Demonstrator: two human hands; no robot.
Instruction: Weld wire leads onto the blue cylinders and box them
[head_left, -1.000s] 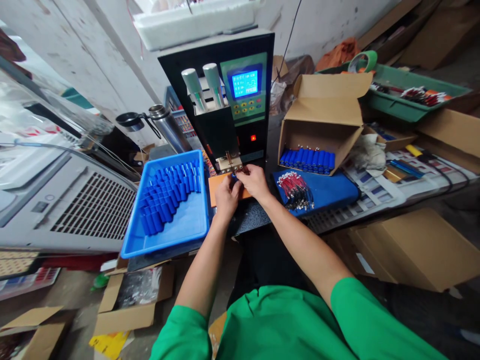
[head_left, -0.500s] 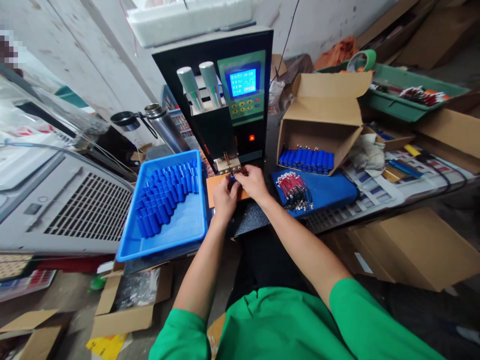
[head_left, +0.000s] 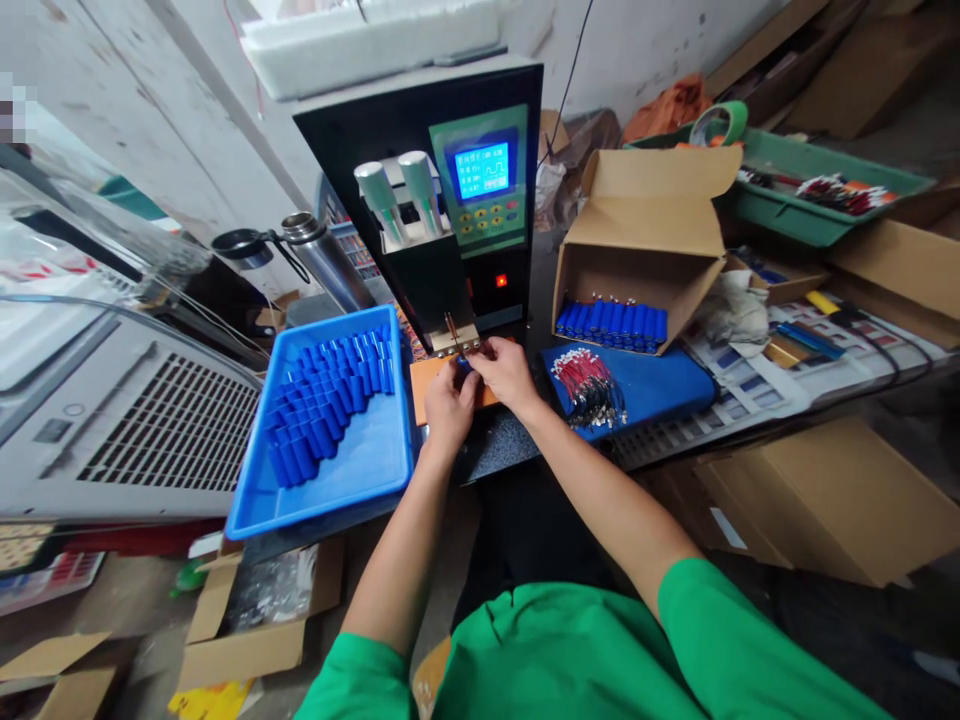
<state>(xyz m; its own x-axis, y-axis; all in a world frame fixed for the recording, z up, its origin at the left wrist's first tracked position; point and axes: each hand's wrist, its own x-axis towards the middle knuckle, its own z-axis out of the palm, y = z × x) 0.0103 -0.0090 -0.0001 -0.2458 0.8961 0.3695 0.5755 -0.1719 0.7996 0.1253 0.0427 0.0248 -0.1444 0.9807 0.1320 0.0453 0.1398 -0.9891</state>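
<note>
Close together at the foot of a black spot welder (head_left: 416, 270), my left hand (head_left: 450, 400) and my right hand (head_left: 506, 375) are both closed around a blue battery cell (head_left: 465, 366). Only a small part of the cell shows between my fingers. Just above it are the welder's thin electrodes (head_left: 453, 335). Under my hands lies an orange board (head_left: 424, 385). To the left, a blue tray (head_left: 360, 470) holds many upright blue cells (head_left: 319, 415). To the right, a bundle of red and black wires (head_left: 589, 385) rests on a blue pad (head_left: 664, 385).
An open cardboard box (head_left: 641, 225) with blue cells lying in it stands behind the pad. A green bin (head_left: 825, 225) with wires and a tape roll is at the back right. A steel flask (head_left: 330, 260) stands behind the tray. Cardboard boxes (head_left: 817, 490) sit below the table.
My view has shifted slightly. Both hands stay at the welder with the cell, only slightly shifted beneath the electrodes. The tray, box and wires stay as they were.
</note>
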